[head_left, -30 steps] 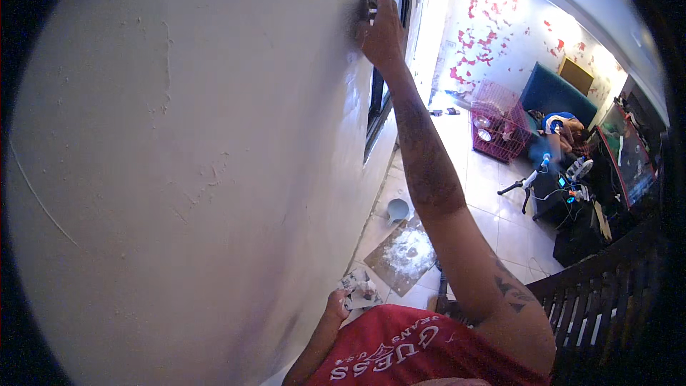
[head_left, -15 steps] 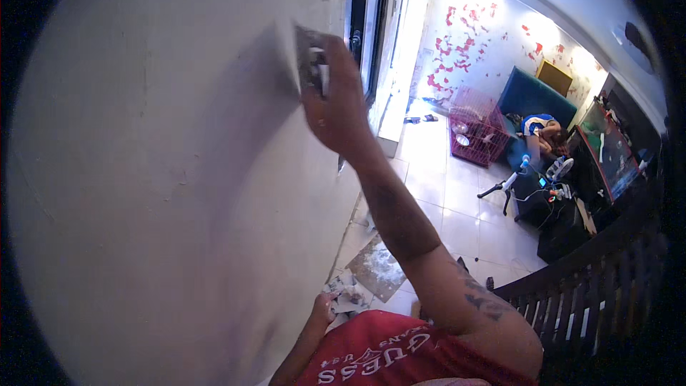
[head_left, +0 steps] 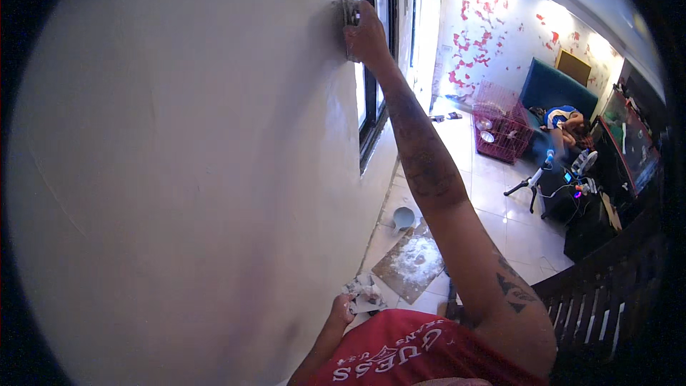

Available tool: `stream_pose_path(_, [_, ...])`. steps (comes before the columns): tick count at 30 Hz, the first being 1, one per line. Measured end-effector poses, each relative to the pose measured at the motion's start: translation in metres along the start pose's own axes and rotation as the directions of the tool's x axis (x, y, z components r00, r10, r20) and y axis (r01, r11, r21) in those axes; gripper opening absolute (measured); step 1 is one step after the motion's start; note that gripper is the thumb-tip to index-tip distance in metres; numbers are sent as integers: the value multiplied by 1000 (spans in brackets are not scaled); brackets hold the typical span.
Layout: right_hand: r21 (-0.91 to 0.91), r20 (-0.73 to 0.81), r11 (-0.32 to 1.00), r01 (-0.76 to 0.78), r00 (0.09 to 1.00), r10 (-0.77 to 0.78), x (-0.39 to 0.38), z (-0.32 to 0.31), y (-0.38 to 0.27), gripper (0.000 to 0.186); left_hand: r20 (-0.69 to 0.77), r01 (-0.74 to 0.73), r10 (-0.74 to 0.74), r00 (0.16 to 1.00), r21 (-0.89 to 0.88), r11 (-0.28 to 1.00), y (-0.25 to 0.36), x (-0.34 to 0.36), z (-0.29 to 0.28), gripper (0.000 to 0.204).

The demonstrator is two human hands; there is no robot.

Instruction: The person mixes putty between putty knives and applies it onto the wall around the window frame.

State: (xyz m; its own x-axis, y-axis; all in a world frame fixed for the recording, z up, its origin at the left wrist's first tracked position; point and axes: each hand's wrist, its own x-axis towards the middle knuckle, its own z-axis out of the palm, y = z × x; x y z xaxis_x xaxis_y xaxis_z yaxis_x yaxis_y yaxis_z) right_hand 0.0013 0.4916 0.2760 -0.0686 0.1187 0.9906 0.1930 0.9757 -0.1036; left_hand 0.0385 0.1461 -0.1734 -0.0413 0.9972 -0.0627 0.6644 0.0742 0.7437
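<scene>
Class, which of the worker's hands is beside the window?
The right hand, high up, holding a flat tool; the left hand is low, by the shirt.

A red top (head_left: 457,357), which looks sleeveless, carries white lettering (head_left: 412,349) in larger and smaller sizes, with a small outlined emblem (head_left: 386,354) among the letters. The right upper arm (head_left: 477,257) bears a dark tattoo (head_left: 516,292) of pointed, angular shapes, and a fainter patterned tattoo (head_left: 431,173) spreads near the elbow. Both the left grip (head_left: 343,309) and the right grip (head_left: 369,36) are bare.
</scene>
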Motion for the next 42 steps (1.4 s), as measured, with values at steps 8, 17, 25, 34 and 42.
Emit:
stream_pose_path(8, [24,118,974,-226,968,222,-4,-43,-72,42,-23,254,-276,961,-325,911,18,-5,-1,21])
stream_pose_path(17, [261,142,961,-94,988,58,-35,-77,-184,49,303,148,-425,853,-921,-360,-65,1,43,23])
stream_pose_path(25, [11,-4,966,-258,966,258,-18,-78,21,41,-133,-95,121,984,185,978,49,-1,-17,20])
stream_pose_path(34, [-11,48,980,-200,979,200,-14,-28,-33,41,-127,-57,67,990,84,995,-8,-1,11,33])
stream_pose_path(42, [73,54,994,-83,995,79,-47,-70,-163,44,338,211,-398,853,-921,-329,39,9,-10,31])
